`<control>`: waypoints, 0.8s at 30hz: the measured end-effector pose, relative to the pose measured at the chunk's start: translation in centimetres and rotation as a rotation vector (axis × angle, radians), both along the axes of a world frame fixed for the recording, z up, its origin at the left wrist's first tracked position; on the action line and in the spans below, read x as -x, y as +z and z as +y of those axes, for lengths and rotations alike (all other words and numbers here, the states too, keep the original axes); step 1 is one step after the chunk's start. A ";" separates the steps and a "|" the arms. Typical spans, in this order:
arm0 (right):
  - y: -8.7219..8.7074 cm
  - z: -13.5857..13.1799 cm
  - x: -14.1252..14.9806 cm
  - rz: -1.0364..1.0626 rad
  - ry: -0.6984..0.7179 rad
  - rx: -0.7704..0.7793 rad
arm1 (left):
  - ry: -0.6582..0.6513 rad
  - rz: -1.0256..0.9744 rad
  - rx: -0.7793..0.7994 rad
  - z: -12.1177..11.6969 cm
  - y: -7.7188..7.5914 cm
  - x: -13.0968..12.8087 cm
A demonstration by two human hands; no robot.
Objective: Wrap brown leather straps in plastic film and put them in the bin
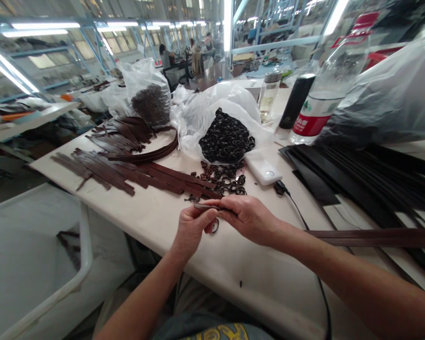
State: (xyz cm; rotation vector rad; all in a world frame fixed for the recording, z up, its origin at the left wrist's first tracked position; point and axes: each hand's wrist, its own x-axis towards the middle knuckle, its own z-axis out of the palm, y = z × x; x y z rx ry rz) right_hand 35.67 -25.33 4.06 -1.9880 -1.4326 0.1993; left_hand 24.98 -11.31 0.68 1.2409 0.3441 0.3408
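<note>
My left hand [192,227] pinches the end of a thin dark brown strap [206,206] between thumb and fingers. My right hand [253,218] is closed on the same strap just to the right, the two hands almost touching above the table's near side. By the left fingertips is a small dark loop [215,226]; whether the fingers touch it I cannot tell. Just beyond the hands lie loose dark loops [230,182] and a row of overlapping brown straps [156,178].
Black loops [226,137] fill an open plastic bag [189,127]. A white power bank [264,169] with a black cable [297,205] lies to its right. Wide black strips [361,179] cover the right side, near a bottle [317,111]. A white bin [87,236] stands lower left.
</note>
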 end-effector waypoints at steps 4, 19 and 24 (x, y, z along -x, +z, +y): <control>0.6 -0.1 -0.3 0.006 0.015 0.043 | 0.042 -0.042 -0.008 0.3 0.2 -0.2; 0.5 0.2 0.8 -0.156 -0.006 0.317 | 0.094 -0.033 0.098 0.9 -0.4 0.6; 0.8 0.3 0.5 0.037 0.054 0.217 | 0.012 -0.035 0.056 0.2 -1.4 0.6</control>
